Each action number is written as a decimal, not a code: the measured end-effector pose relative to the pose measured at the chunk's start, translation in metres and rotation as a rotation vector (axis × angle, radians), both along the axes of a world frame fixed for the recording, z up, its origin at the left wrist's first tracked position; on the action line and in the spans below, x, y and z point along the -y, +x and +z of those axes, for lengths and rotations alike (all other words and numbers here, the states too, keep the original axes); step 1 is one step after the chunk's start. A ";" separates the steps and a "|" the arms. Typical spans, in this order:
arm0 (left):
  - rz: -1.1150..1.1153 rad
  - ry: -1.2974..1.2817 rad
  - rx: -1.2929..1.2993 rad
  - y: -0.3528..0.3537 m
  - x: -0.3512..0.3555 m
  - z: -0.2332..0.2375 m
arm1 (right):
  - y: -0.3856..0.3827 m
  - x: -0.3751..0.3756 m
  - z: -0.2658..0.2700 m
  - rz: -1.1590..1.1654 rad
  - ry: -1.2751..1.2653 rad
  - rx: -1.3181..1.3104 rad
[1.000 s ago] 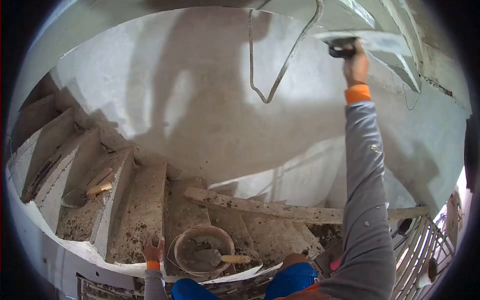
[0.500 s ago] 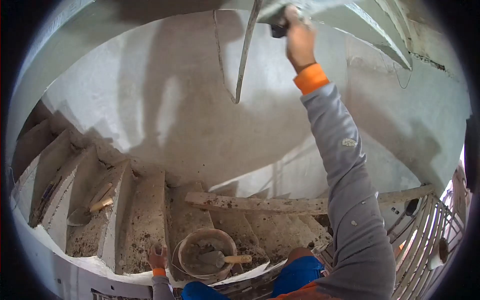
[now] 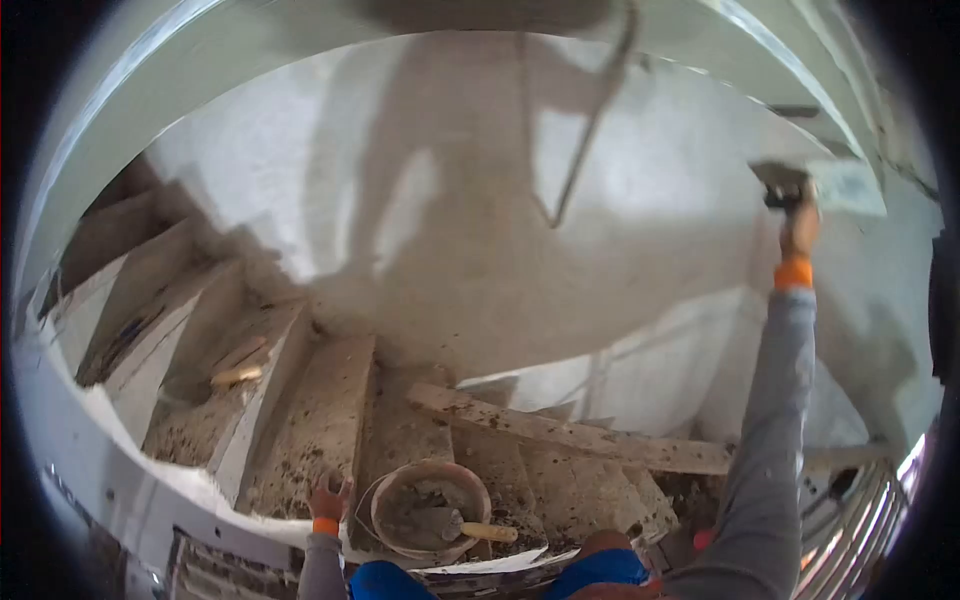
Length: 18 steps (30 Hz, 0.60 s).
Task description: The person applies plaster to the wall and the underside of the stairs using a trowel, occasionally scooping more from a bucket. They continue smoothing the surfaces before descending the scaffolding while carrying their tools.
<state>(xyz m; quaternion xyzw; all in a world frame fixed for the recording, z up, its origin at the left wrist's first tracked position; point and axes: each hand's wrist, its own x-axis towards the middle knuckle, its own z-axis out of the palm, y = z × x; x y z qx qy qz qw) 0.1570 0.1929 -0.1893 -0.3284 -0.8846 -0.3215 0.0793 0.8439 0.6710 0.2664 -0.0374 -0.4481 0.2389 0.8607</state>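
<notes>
My right hand [image 3: 800, 230], arm stretched far out to the right, grips the dark handle of a plastering trowel [image 3: 848, 187]. Its broad blade is up near the lower edge of the concrete overhang. Low on the left, my left hand [image 3: 330, 497] is at the front edge of a stair tread, holding nothing, fingers apart. Just right of it stands a bucket [image 3: 380, 512] with grey mortar inside. A pointed trowel [image 3: 488, 532] with a wooden handle lies across the bucket, its blade on the mortar.
Concrete stairs [image 3: 310, 420] spattered with mortar climb to the left. A second wooden-handled trowel [image 3: 236, 376] lies on a higher step. A long wooden plank [image 3: 570, 432] crosses the steps against the plastered wall [image 3: 500, 260]. A thin bar [image 3: 582, 160] hangs above; a metal railing [image 3: 850, 545] stands lower right.
My right hand has swept the plastering trowel right and down from the top middle. The view has shifted. My left hand stays beside the bucket.
</notes>
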 end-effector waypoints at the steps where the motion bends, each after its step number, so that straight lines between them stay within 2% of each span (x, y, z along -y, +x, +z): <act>1: 0.010 0.024 0.039 -0.004 0.001 -0.006 | -0.010 0.006 -0.029 -0.015 -0.048 0.039; 2: 0.019 -0.026 0.073 -0.002 0.005 -0.003 | -0.025 0.016 -0.065 -0.024 -0.085 0.123; 3: 0.032 -0.061 0.107 0.000 0.002 0.003 | -0.053 0.042 -0.096 0.122 -0.019 0.162; 5: -0.018 -0.050 0.065 -0.003 0.003 0.002 | -0.107 0.065 -0.167 0.167 -0.083 0.032; 6: 0.005 -0.081 0.062 -0.003 0.004 0.001 | -0.117 0.062 -0.211 0.184 -0.175 0.160; 7: 0.024 -0.109 0.055 -0.003 0.002 -0.001 | -0.150 0.093 -0.234 0.053 -0.303 0.164; 8: -0.001 -0.096 0.071 -0.011 0.000 -0.010 | -0.170 0.110 -0.266 0.117 -0.398 0.196; 9: -0.029 -0.084 0.083 -0.016 0.001 -0.015 | -0.192 0.130 -0.294 0.300 -0.390 0.141; 10: -0.002 -0.111 0.092 -0.004 0.003 0.000 | -0.210 0.141 -0.326 0.418 -0.347 0.152; 11: 0.023 -0.139 0.098 0.010 0.004 0.016 | -0.221 0.149 -0.356 0.469 -0.388 0.201; 13: 0.020 -0.139 0.058 -0.002 0.000 -0.002 | -0.243 0.171 -0.409 0.492 -0.486 0.241; 14: 0.015 -0.144 0.036 -0.008 -0.001 -0.007 | -0.253 0.188 -0.420 0.476 -0.506 0.280; 16: 0.032 -0.230 0.101 0.014 0.002 0.024 | -0.258 0.227 -0.424 0.449 -0.504 0.410; 18: 0.025 -0.249 0.151 0.023 0.001 0.035 | -0.256 0.235 -0.441 0.454 -0.646 0.560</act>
